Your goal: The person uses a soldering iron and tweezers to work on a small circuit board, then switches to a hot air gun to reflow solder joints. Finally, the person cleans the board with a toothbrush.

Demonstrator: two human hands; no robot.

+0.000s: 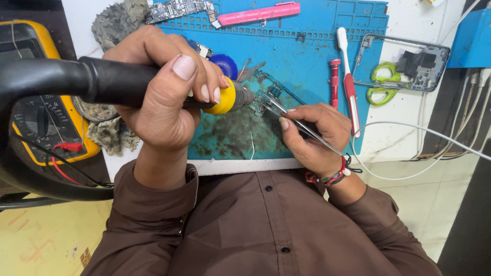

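circuit board (pixel 267 97): small, at centre of the frame on the blue mat (pixel 312 61).
left hand (pixel 163 97): fingers wrapped around the black hot-air handle (pixel 107 82), its yellow-collared nozzle at the board.
right hand (pixel 312 135): fingers pinching tweezers (pixel 286 115), tips on the board.
right of centre: red-and-white toothbrush (pixel 348 76), green scissors (pixel 381 82).
left edge: yellow multimeter (pixel 38 97).

We note a dark brown, long-sleeved shirt (pixel 266 225) with small dark buttons down a front placket and an open, unbuttoned cuff on the left sleeve (pixel 153 204). The right wrist carries a braided red, black and green thread band (pixel 335 176) with a white bead.
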